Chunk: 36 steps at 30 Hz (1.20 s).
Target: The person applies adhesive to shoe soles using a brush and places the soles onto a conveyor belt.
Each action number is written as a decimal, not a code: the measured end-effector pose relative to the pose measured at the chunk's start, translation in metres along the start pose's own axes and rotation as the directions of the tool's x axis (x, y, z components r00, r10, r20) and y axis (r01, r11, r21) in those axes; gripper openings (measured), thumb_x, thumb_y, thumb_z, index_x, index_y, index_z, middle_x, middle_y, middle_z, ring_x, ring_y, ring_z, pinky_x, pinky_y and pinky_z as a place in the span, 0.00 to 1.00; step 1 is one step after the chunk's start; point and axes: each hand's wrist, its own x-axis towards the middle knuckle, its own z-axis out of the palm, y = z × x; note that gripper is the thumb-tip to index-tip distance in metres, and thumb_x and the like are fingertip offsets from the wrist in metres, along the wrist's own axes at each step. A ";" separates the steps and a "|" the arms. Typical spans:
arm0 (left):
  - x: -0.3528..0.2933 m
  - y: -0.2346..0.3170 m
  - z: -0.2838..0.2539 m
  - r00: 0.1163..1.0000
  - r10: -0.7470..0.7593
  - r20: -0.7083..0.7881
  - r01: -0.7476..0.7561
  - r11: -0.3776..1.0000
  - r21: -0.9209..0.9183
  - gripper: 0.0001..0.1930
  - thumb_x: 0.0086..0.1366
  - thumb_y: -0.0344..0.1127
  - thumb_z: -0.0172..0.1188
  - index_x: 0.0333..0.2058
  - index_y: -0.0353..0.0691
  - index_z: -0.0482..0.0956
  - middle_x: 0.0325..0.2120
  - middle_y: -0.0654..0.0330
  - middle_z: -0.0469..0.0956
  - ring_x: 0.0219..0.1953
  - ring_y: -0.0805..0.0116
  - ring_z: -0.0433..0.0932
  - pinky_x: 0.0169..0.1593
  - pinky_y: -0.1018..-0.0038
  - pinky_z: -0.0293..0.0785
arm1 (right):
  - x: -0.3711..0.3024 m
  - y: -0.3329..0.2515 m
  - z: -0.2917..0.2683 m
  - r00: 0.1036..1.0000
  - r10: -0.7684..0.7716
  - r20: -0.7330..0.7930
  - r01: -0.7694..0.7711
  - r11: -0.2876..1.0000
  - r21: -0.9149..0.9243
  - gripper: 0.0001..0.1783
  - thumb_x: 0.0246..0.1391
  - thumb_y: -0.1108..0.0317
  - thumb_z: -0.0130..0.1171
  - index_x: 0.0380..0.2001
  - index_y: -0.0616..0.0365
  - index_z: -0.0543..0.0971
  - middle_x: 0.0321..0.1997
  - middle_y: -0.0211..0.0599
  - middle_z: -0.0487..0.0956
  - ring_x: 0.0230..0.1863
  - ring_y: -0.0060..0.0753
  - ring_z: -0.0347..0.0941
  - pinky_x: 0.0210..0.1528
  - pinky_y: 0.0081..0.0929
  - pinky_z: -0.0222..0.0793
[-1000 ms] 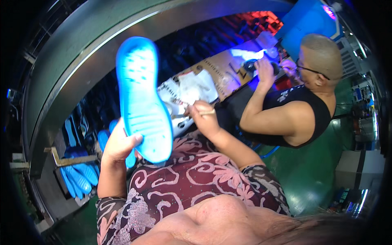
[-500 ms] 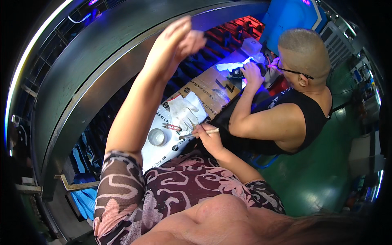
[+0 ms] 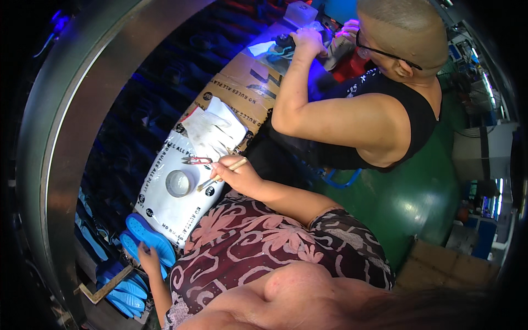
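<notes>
My left hand (image 3: 148,259), low at the left, has its fingers closed at the edge of a pair of blue shoe soles (image 3: 149,235). Part of the grip is hidden. My right hand (image 3: 237,175) holds a brush (image 3: 237,164) by its pale wooden handle, bristles pointing down to the left over the white-wrapped work surface (image 3: 168,212). Beside the bristles stands a round metal cup (image 3: 179,183) with something whitish inside. Red-handled thread snips (image 3: 198,160) lie just left of my right fingers. Beyond them are white work gloves (image 3: 212,131), stained grey.
A co-worker (image 3: 352,121) in a black top sits to the right, hands on a dark item. Brown cardboard (image 3: 242,91) covers the surface's far part. More blue soles (image 3: 124,294) lie by a metal bracket (image 3: 104,286). A curved metal frame (image 3: 55,137) rises along the left.
My left hand has come down from high over the left side to the blue soles, which now sit beside the white surface. My right hand still holds the brush. The view has shifted.
</notes>
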 end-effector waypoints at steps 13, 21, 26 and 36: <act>-0.034 0.025 -0.003 0.978 -0.203 -0.055 0.207 0.975 0.081 0.25 0.55 0.31 0.47 0.53 0.34 0.58 0.38 0.39 0.73 0.37 0.42 0.73 0.38 0.54 0.67 | 0.017 -0.002 -0.005 0.996 -0.011 0.089 0.017 0.998 -0.067 0.15 0.55 0.65 0.51 0.20 0.61 0.77 0.18 0.35 0.75 0.22 0.27 0.71 0.27 0.24 0.65; -0.049 0.025 -0.027 0.901 -0.323 0.291 0.180 0.887 0.425 0.26 0.52 0.39 0.47 0.48 0.30 0.61 0.31 0.35 0.74 0.33 0.38 0.73 0.39 0.52 0.67 | 0.016 -0.009 -0.011 0.991 0.017 0.130 -0.010 0.999 -0.052 0.15 0.55 0.65 0.50 0.19 0.61 0.77 0.19 0.35 0.76 0.22 0.29 0.72 0.27 0.25 0.66; -0.060 -0.016 -0.016 0.871 -0.436 0.228 0.356 0.878 0.320 0.20 0.53 0.41 0.48 0.40 0.33 0.64 0.30 0.38 0.74 0.33 0.38 0.73 0.38 0.53 0.67 | 0.010 -0.010 -0.009 0.990 0.041 0.136 -0.039 0.999 -0.017 0.15 0.55 0.64 0.51 0.19 0.60 0.77 0.20 0.34 0.76 0.23 0.25 0.72 0.28 0.23 0.66; -0.061 0.007 -0.017 0.942 -0.306 0.135 0.276 0.940 0.202 0.17 0.54 0.40 0.49 0.37 0.34 0.63 0.28 0.38 0.74 0.31 0.38 0.73 0.37 0.53 0.66 | -0.006 -0.007 -0.001 0.988 0.110 0.110 -0.123 0.985 0.118 0.15 0.57 0.63 0.51 0.21 0.60 0.77 0.20 0.29 0.76 0.22 0.17 0.69 0.26 0.18 0.65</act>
